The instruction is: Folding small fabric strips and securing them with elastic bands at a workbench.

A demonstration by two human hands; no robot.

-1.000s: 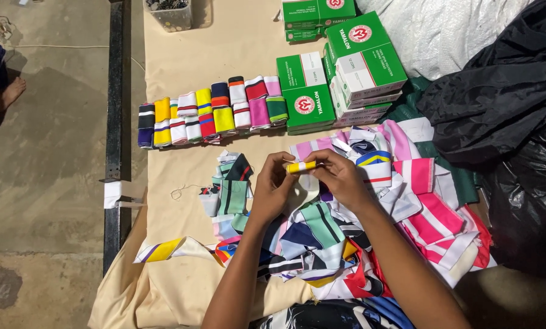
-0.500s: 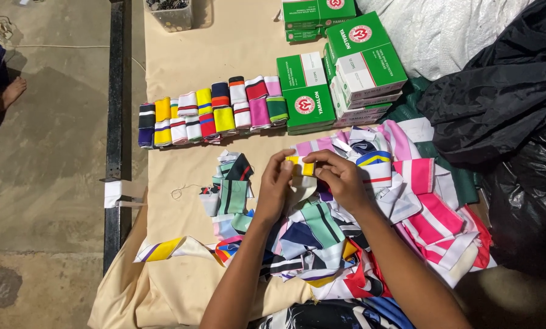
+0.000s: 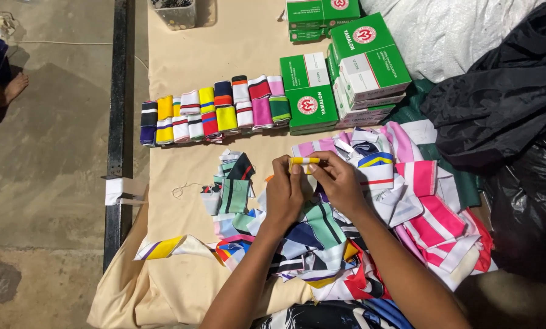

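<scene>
Above the loose heap of striped fabric pieces (image 3: 346,244), the left hand (image 3: 283,194) and right hand (image 3: 340,183) are both pinching a small yellow-and-white folded strip (image 3: 303,162) — soft, light, probably floppy — best gripped at its ends.

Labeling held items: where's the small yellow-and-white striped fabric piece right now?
In the head view, the yellow-and-white striped piece sits near frame centre, pinched between the left hand and right hand, above the loose fabric pile and below the green boxes.
</scene>
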